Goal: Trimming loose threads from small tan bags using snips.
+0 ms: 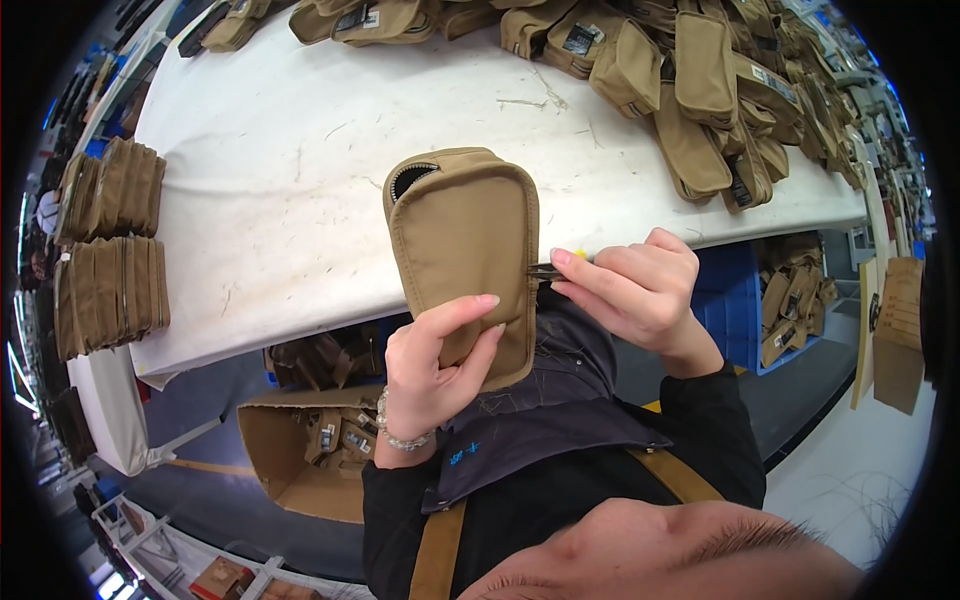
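A tan zippered fabric pouch (463, 235) lies partly over the table's near edge and partly over my lap. Its zipper is parted at the upper left corner, showing a dark inside. My left hand (435, 365) holds the lower part of the pouch, thumb and forefinger bent on the cloth where it creases. At the right seam, my right hand (635, 285) grips a small dark metal tool, apparently thread snips (543, 271), with the tip against the pouch edge. The fingers hide most of the tool; a bit of yellow shows beside them.
More tan pouches (705, 75) are heaped along the table's far right. Folded brown pieces (112, 245) stand in stacks at the left. A cardboard box (270, 450) and a blue bin (728, 300) with pouches sit below the white table (250, 180). Loose threads litter the tabletop.
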A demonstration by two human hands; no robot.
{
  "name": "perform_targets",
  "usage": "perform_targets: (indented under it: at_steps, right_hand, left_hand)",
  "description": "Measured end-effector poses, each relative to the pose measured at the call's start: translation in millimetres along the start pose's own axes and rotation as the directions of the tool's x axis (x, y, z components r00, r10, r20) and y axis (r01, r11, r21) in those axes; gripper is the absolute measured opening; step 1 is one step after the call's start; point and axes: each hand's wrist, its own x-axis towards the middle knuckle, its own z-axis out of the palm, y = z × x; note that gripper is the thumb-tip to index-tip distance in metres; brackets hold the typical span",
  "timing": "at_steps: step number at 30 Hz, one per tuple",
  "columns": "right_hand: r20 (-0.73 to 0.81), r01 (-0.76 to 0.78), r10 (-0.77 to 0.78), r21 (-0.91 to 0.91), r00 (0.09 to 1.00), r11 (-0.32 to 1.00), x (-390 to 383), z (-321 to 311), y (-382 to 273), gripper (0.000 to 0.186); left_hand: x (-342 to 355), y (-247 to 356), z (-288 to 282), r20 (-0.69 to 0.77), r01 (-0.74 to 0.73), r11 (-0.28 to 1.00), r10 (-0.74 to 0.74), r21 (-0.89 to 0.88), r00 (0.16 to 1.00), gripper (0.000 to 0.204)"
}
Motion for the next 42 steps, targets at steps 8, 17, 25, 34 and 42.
perform_targets:
  at_steps: [8, 17, 25, 34, 42]
  right_hand:
    - [-0.038, 0.029, -0.023, 0.146, 0.999, 0.989, -8, 8, 8, 0.031]
    - [0.035, -0.031, 0.025, 0.202, 0.999, 0.979, -3, -1, 10, 0.037]
    - [0.094, -0.008, -0.003, 0.111, 0.996, 0.994, 1, -2, 10, 0.033]
    - [0.133, 0.041, -0.055, 0.105, 0.990, 0.994, 4, -6, 12, 0.034]
    - [0.144, 0.084, -0.105, 0.146, 0.984, 0.986, 11, -9, 22, 0.032]
  left_hand:
    - [-5, -3, -6, 0.028, 0.050, 0.993, -0.047, -0.107, 0.998, 0.042]
    - [1, -1, -7, -0.001, 0.075, 0.996, -0.075, -0.040, 0.997, 0.039]
    - [0, 0, -5, 0.013, 0.035, 0.999, -0.036, 0.033, 0.999, 0.038]
    - [1, 2, -5, 0.044, 0.026, 0.999, -0.027, 0.019, 0.999, 0.038]
    - [2, 5, -11, 0.067, 0.044, 0.999, -0.045, 0.019, 0.997, 0.037]
